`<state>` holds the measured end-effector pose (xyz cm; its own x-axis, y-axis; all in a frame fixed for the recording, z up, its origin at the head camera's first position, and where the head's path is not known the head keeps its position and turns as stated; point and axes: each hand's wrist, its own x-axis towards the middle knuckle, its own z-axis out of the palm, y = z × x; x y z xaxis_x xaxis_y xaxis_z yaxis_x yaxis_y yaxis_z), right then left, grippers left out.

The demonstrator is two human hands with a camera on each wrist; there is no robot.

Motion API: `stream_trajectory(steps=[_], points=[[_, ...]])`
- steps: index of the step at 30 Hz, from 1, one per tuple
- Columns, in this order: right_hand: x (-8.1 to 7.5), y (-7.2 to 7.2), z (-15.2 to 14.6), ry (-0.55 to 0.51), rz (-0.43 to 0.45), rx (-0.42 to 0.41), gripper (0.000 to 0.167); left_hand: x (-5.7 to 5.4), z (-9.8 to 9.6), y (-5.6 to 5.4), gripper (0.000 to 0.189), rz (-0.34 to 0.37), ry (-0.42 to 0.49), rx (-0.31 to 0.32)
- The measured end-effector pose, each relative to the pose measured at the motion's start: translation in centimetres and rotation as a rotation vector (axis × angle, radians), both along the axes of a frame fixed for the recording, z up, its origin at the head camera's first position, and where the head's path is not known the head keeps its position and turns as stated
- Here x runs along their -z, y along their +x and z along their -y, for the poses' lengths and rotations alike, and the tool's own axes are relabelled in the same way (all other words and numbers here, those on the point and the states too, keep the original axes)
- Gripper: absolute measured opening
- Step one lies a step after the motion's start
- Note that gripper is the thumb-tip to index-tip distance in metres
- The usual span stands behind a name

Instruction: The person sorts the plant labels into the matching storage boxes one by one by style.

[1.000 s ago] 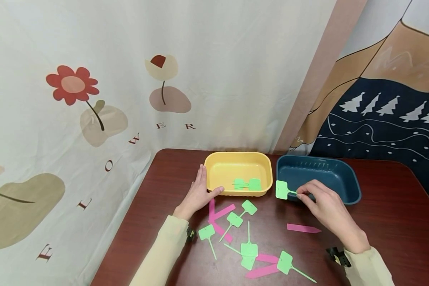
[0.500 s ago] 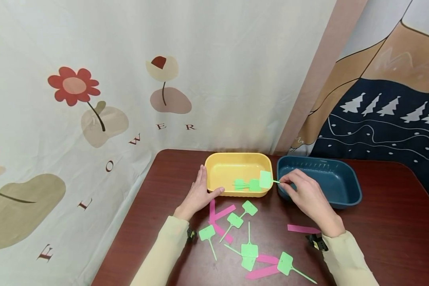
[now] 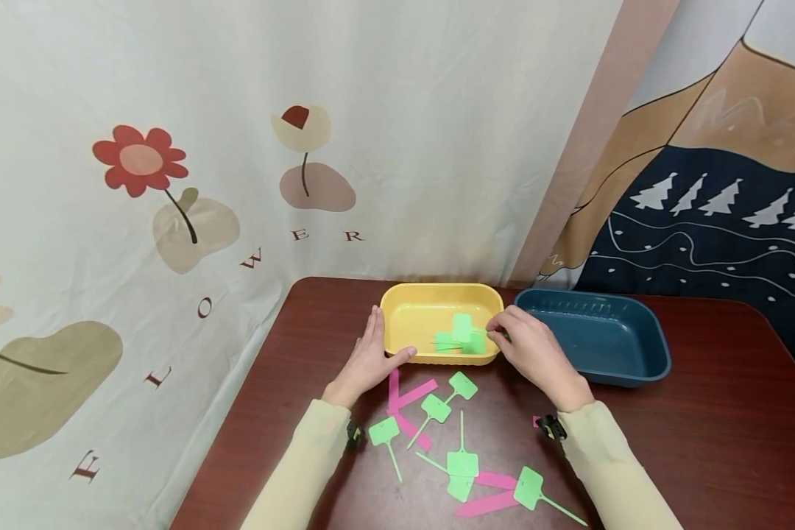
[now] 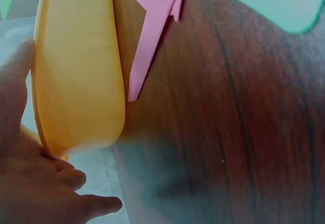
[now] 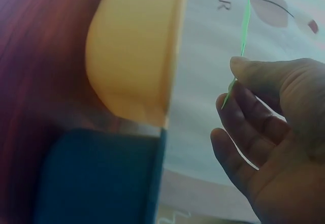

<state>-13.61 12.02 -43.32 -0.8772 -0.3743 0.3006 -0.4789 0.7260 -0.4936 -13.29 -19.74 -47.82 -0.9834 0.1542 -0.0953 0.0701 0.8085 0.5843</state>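
In the head view my right hand (image 3: 533, 350) pinches a green plant label (image 3: 462, 327) by its thin stem, over the right end of the yellow tub (image 3: 430, 300). The same label (image 5: 246, 26) shows edge-on between thumb and fingertips in the right wrist view, above the tub's rim. Other green labels (image 3: 445, 342) lie inside the tub. My left hand (image 3: 364, 361) rests against its left end, fingers straight along the side and thumb across the front rim. The thumb (image 4: 23, 56) touches the rim in the left wrist view.
A dark blue tub (image 3: 603, 335) stands right of the yellow one on the brown table (image 3: 722, 412). Several green labels (image 3: 462, 464) and pink pointed labels (image 3: 486, 504) lie scattered in front. One pink label (image 3: 536, 422) is mostly hidden under the right wrist. A printed curtain (image 3: 404, 184) hangs behind.
My right hand has carried the green label leftward, from the blue tub's front edge to over the yellow tub. The left hand has stayed at the yellow tub.
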Motion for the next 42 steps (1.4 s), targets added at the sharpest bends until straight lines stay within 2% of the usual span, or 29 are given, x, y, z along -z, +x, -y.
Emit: stream_trajectory(steps=[10, 16, 20, 24, 33, 42], points=[[1.7, -2.0, 2.0, 0.074, -0.046, -0.033, 0.004, 0.0, -0.2, 0.0, 0.115, -0.001, 0.007, -0.003], [2.3, -2.6, 2.8, 0.134, -0.107, -0.050, 0.011, -0.1, -0.3, 0.0, 0.114, -0.004, -0.001, 0.000], [2.6, -3.0, 3.2, 0.167, -0.144, -0.069, 0.009, -0.2, -0.3, -0.1, 0.114, -0.001, -0.001, 0.000], [2.9, -3.3, 3.5, 0.207, -0.128, -0.075, 0.008, -0.1, -0.3, -0.1, 0.115, 0.009, -0.002, -0.002], [3.0, -3.5, 3.7, 0.212, -0.097, -0.078, 0.004, 0.2, -0.2, -0.1, 0.115, -0.015, 0.005, -0.002], [2.3, -2.7, 3.2, 0.156, -0.120, -0.036, 0.018, 0.0, 0.0, 0.0, 0.115, -0.002, 0.005, -0.007]])
